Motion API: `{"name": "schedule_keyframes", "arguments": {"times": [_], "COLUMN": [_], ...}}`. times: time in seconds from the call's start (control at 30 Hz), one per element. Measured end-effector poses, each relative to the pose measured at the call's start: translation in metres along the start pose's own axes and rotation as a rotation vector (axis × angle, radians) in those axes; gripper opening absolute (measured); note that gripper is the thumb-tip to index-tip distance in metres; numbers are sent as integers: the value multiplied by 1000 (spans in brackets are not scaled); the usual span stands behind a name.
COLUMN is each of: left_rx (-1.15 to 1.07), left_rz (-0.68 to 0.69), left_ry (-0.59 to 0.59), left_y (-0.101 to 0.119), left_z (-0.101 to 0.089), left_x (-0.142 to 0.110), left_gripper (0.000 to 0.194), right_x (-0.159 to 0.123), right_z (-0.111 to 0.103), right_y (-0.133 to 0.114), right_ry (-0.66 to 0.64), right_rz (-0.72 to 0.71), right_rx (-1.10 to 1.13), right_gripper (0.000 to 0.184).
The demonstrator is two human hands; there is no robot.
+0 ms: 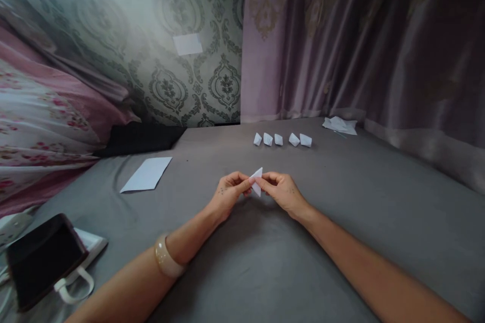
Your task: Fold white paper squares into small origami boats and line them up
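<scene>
A small piece of folded white paper (257, 173) with pointed ends is held upright between both hands, above the grey sheet. My left hand (231, 189) pinches its left side between thumb and fingers. On the other side, my right hand (282, 191) grips the paper the same way, its thumb close to the left thumb. Part of the paper is hidden behind the thumbs. Beyond the hands, several small folded paper shapes (278, 140) sit in a row on the sheet.
A stack of white paper (147, 174) lies at the left, near a black cloth (140, 139). Crumpled white paper (340, 125) rests at the far right by the curtain (303, 50). A dark-screened phone (45, 260) with a white cable is at the lower left.
</scene>
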State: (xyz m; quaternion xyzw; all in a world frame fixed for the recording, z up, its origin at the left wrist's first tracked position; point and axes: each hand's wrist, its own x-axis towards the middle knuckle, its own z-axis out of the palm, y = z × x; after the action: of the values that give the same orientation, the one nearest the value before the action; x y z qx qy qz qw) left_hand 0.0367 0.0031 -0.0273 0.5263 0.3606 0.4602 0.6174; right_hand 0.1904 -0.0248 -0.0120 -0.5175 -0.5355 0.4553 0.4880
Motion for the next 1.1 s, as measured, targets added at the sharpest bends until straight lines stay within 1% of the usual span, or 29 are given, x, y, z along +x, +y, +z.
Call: {"name": "schedule_keyframes", "arguments": {"times": [0.07, 0.13, 0.23, 0.3, 0.4, 0.47, 0.6, 0.63, 0.7, 0.8, 0.93, 1.03, 1.1], "left_rx": [-63, -106, -137, -129, -66, -32, -71, -84, -95, -78, -10, 10, 11], "left_rz": [-11, -58, -120, -129, -106, -88, -100, -104, -108, -108, -84, -70, -67], "left_ry": [40, 72, 89, 93, 110, 133, 149, 153, 164, 186, 198, 180, 168], "left_y": [-2, -3, -3, -3, -3, -4, -6, -7, -7, -5, -3, -2, -2], "left_z": [-1, -1, -2, -2, -4, -5, -5, -5, -4, -3, -1, -1, 0], "left_x": [1, 2, 3, 3, 4, 5, 6, 6, 6, 5, 2, 1, 1], "left_gripper": [25, 25, 25, 25, 25, 24, 25, 25, 25, 25, 24, 25, 25], "right_x": [-2, -3, -3, -2, 0, 1, 2, 2, 0, -3, -4, -1, 1], "right_z": [3, 6, 7, 6, 4, 3, 4, 4, 5, 6, 7, 8, 7], "right_y": [2, 5, 11, 14, 18, 20, 22, 21, 20, 20, 20, 21, 21], "right_ry": [-18, -33, -36, -38, -65, -30, 191, 212, 202, 195, 236, 248, 222], "right_rz": [37, 75, 86, 79, 59, -20, -260, -304, -367, -412, -410, -335, -271], "right_rx": [17, 41, 56, 43, -5, -66, -221, -248, -287, -338, -323, -250, -198], "right_gripper": [31, 31, 29, 28, 28, 25, 27, 26, 24, 24, 21, 17, 18]}}
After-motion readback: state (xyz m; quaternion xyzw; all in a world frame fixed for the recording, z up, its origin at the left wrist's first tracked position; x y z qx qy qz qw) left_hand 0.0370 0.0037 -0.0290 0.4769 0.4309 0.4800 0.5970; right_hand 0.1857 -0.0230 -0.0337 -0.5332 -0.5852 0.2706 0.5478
